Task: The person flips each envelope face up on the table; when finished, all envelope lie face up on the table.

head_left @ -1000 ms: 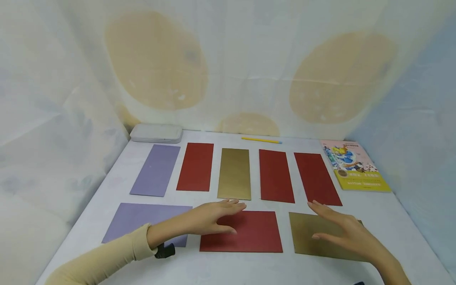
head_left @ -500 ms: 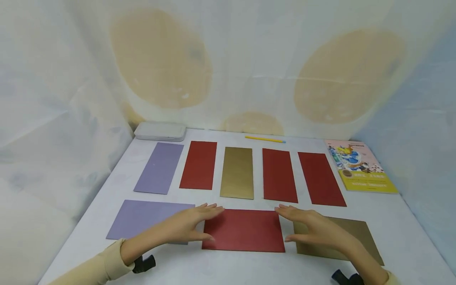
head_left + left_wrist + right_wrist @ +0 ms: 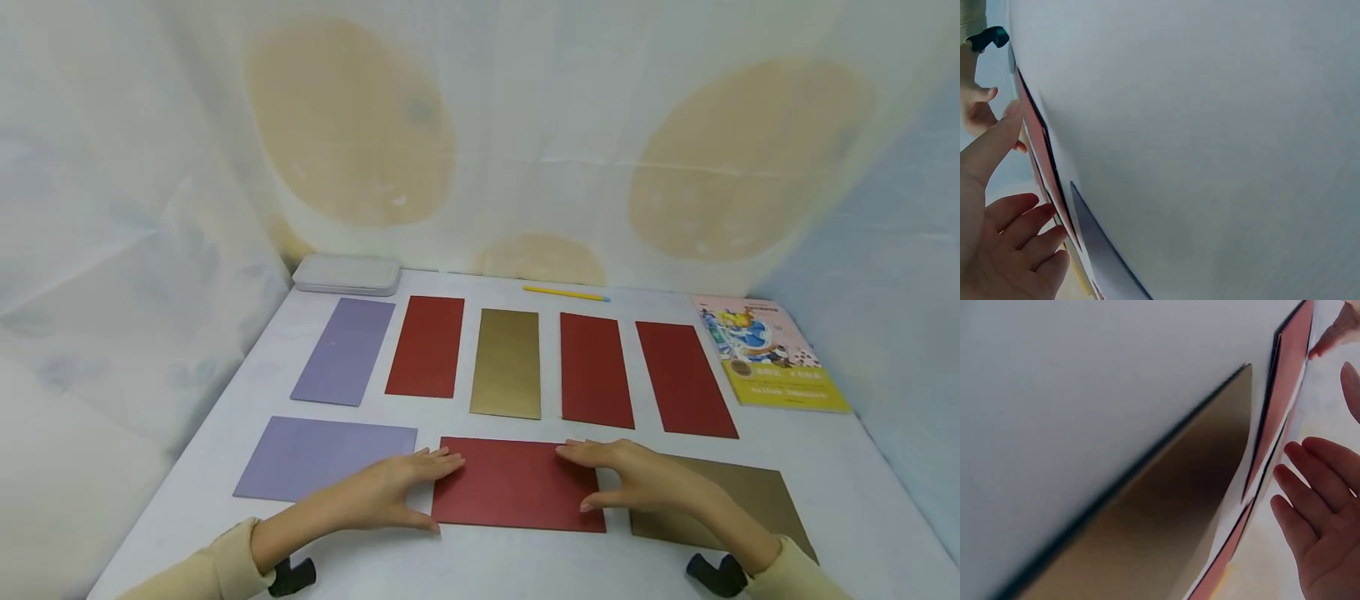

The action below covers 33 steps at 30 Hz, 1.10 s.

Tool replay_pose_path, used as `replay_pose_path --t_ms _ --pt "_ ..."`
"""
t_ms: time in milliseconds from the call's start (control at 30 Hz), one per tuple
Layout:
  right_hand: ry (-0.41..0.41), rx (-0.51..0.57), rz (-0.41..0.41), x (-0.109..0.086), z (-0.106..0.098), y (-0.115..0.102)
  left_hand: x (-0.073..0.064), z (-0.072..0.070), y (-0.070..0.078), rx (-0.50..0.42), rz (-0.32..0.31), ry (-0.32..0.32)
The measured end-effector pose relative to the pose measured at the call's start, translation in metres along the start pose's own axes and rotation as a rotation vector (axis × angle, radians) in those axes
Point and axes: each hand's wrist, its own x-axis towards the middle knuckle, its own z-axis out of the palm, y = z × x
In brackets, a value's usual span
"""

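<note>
In the head view a red rectangular card point(image 3: 517, 485) lies in the middle of the front row. At its left end is my left hand point(image 3: 390, 493), fingers extended, thumb apart. My right hand point(image 3: 637, 479) reaches over the card's right end, fingers likewise extended. Whether either hand touches the card is hard to tell. A purple card point(image 3: 315, 454) lies partly behind my left forearm, and a gold card point(image 3: 738, 492) is partly covered by my right hand and wrist. In the wrist views the left palm point(image 3: 1007, 250) and right palm point(image 3: 1325, 519) hold nothing.
Behind stands a row of upright-laid cards: purple point(image 3: 343, 352), red point(image 3: 425, 346), gold point(image 3: 506, 363), and two more red ones point(image 3: 596, 369). Farther back are a pale flat case point(image 3: 347, 275), a yellow pencil point(image 3: 566, 293) and a picture book point(image 3: 772, 353). Patterned curtains surround the white table.
My right hand has moved left from the gold card to the red card's right end. My left hand has drawn left to its left end. The view has shifted slightly.
</note>
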Motion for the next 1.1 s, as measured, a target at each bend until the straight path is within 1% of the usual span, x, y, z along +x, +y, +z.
replay_pose_path --t_ms 167,300,467,733,833,967,1100 --pt "-0.042 0.042 0.048 0.005 0.002 0.003 0.005 0.004 -0.006 0.041 0.017 0.001" --pt "-0.061 0.042 0.053 0.006 0.004 0.006 0.009 0.005 -0.009 0.068 0.014 -0.013" --pt "-0.074 0.021 0.054 0.008 0.006 0.007 0.011 0.005 -0.010 0.065 -0.004 -0.034" --pt "-0.086 -0.023 0.082 0.009 0.006 0.006 0.011 0.005 -0.007 0.147 -0.017 0.001" --pt "-0.086 -0.029 0.081 0.008 0.006 0.005 0.012 0.002 -0.006 0.171 0.008 0.012" --pt "-0.089 -0.028 0.074 0.005 0.004 0.003 0.012 -0.005 -0.004 0.162 0.047 0.009" --pt "-0.092 -0.013 0.063 0.002 0.003 0.001 0.011 -0.011 -0.004 0.103 0.060 -0.022"
